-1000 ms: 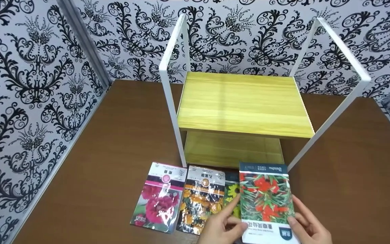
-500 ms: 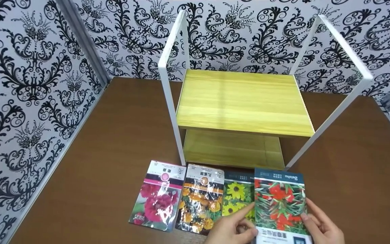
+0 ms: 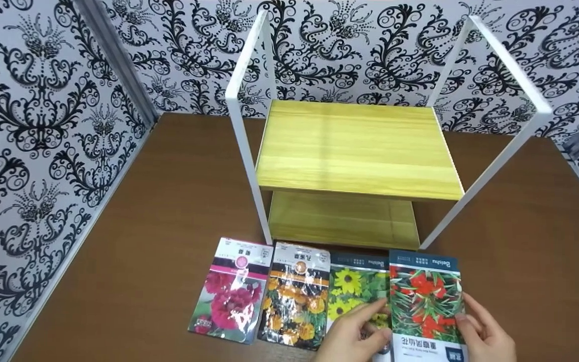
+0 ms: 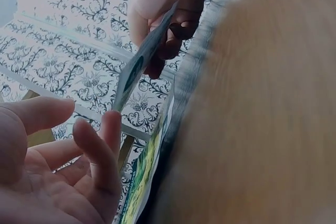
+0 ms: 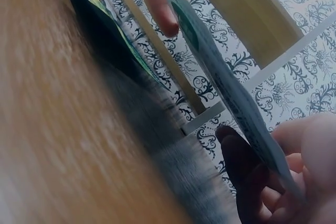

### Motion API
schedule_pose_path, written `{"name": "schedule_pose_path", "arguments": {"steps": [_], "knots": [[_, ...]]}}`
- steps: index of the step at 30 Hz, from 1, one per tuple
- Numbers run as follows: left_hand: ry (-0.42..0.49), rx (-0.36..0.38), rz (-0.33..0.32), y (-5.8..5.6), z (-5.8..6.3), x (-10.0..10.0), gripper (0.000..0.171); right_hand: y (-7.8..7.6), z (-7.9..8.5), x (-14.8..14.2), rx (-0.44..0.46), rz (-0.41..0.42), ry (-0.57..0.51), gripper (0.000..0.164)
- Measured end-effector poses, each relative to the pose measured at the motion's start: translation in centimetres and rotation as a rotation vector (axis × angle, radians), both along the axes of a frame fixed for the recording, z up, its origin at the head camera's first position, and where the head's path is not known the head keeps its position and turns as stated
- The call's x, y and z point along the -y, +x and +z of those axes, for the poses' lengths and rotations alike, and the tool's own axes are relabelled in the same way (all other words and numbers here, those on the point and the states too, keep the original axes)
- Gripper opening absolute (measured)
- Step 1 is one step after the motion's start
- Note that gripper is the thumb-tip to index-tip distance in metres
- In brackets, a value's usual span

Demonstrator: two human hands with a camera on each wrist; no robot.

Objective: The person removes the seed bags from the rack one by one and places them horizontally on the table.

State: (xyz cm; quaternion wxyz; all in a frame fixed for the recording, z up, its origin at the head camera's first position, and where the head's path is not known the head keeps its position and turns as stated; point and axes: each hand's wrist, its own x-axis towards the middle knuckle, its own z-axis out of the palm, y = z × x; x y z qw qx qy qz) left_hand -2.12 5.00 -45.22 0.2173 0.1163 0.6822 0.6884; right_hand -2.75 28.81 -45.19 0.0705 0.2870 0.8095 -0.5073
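Observation:
My right hand (image 3: 488, 329) pinches the right edge of a seed packet with red flowers (image 3: 425, 301), thumb in front and fingers behind. In the right wrist view this red-flower packet (image 5: 231, 93) is seen edge-on, held off the table. My left hand (image 3: 355, 334) is at its left edge, in front of a yellow-flower seed packet (image 3: 348, 281) and partly hiding it. Left fingers (image 4: 97, 150) are loosely bent in the left wrist view, a fingertip at the packet's edge, thumb apart. An orange-flower packet (image 3: 297, 301) and a pink-flower packet (image 3: 231, 301) lie further left.
Behind the packets stands a two-tier rack with white metal sides (image 3: 247, 146) and a yellow wooden upper shelf (image 3: 360, 151). Its lower shelf (image 3: 345, 221) is just beyond the packets. Patterned walls (image 3: 340, 50) border the brown table (image 3: 143, 226) at the back and sides.
Both hands have moved right with the red-flower packet, uncovering more of the yellow-flower packet. The packet now stands beside the yellow one rather than over it. The view has shifted slightly.

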Motion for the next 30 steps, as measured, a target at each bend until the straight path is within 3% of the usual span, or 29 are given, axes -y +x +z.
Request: {"name": "schedule_pose_path", "arguments": {"steps": [8,16,23,30], "knots": [[-0.011,0.088,-0.012,-0.1,0.2,-0.1,0.047,-0.1,-0.2,-0.2,0.025,-0.017,0.053,0.054],[-0.131,0.158,-0.036,-0.2,0.4,-1.3,0.047,-0.3,-0.9,-0.9,0.032,-0.004,0.16,0.056],[-0.26,0.139,-0.067,-0.5,0.9,-2.3,0.048,0.0,-1.1,-1.7,0.02,0.026,0.237,0.056],[-0.299,0.165,-0.054,-0.6,1.1,-2.6,0.048,-0.4,-1.0,-2.0,0.072,0.035,0.353,0.061]]}}
